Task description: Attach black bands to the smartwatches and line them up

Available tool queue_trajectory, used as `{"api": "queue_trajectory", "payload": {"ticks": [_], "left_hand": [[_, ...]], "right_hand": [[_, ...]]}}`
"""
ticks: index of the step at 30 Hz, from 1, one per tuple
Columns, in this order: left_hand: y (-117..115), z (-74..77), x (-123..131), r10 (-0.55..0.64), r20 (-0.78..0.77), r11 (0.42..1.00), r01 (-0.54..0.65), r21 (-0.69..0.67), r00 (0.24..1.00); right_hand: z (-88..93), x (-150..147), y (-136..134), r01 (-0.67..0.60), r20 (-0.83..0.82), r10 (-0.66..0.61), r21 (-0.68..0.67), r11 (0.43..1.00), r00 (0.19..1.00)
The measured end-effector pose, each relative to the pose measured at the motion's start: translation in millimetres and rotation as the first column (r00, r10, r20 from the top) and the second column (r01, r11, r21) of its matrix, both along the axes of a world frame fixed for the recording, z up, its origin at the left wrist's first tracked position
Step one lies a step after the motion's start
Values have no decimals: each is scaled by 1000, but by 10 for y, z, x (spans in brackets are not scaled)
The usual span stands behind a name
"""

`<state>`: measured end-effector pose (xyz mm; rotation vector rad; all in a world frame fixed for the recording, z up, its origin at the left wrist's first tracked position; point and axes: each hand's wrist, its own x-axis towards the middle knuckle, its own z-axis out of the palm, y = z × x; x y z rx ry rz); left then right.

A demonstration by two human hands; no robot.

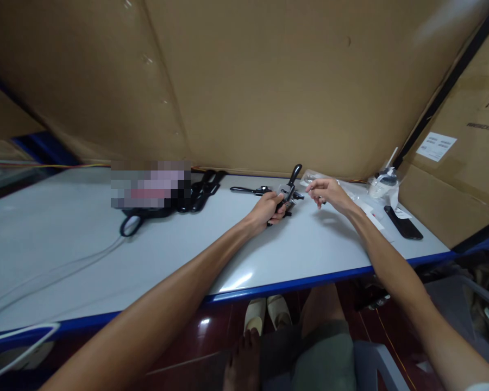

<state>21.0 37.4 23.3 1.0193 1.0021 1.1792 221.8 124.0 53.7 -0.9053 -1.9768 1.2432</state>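
My left hand [270, 209] is closed around a spokeshave [287, 191], a tool with black handles and a metal middle part. One black handle points up and away from the hand, and the other end shows below the fingers. To the right of it, my right hand [329, 194] hovers over the table, apart from the tool, with its fingers loosely bent and spread. A small dark bit shows under its fingers, too small to name. Behind my left hand, a second spokeshave [248, 190] lies on the white table [179, 255].
Several black tools [206, 191] lie left of centre, beside a blurred-out item on a black base with a loop [131, 225]. Clear plastic bags [350, 189], a white container [383, 184] and a black phone [403, 222] are at right. Cardboard [269, 81] walls the back.
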Motion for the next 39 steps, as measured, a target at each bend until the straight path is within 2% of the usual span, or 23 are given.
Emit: {"api": "queue_trajectory", "payload": {"ticks": [4,8,11,15,17,18,20,23,24,26,29,33,39], "left_hand": [[-15,-31,30,-65,-50,997,63,-35,997],[10,-62,37,-74,-10,996,73,-40,997],[34,-51,18,2,65,999,1,-35,998],[52,-8,-25,138,157,990,-134,-39,978],[55,9,-43,171,191,985,-166,-39,967],[57,15,-50,183,204,983,-179,-41,962],[58,20,-53,201,213,979,-196,-49,956],[54,21,-37,201,185,980,-194,-54,962],[50,21,-27,192,169,981,-186,-52,967],[36,24,-4,169,137,986,-165,-38,976],[12,31,26,128,99,992,-128,-5,987],[-8,40,42,96,68,995,-98,18,993],[-7,35,34,115,52,993,-116,24,992]], "right_hand": [[80,-31,-66,23,-95,-22,7,1000,995],[42,-17,1,126,-124,-120,39,991,985],[-30,55,109,153,40,-155,45,987,987],[-167,83,193,38,278,-34,-8,999,960],[-235,70,229,-5,343,-2,22,1000,939],[-262,68,252,-1,366,-25,70,998,930],[-300,89,305,82,372,-164,226,971,914],[-325,161,362,283,315,-444,443,851,839],[-330,183,366,314,324,-498,480,819,805],[-336,203,359,318,388,-543,510,799,744],[-325,185,345,283,507,-512,462,841,694],[-288,163,386,228,594,-396,340,912,701],[-295,203,470,219,502,-293,202,954,814]]}}
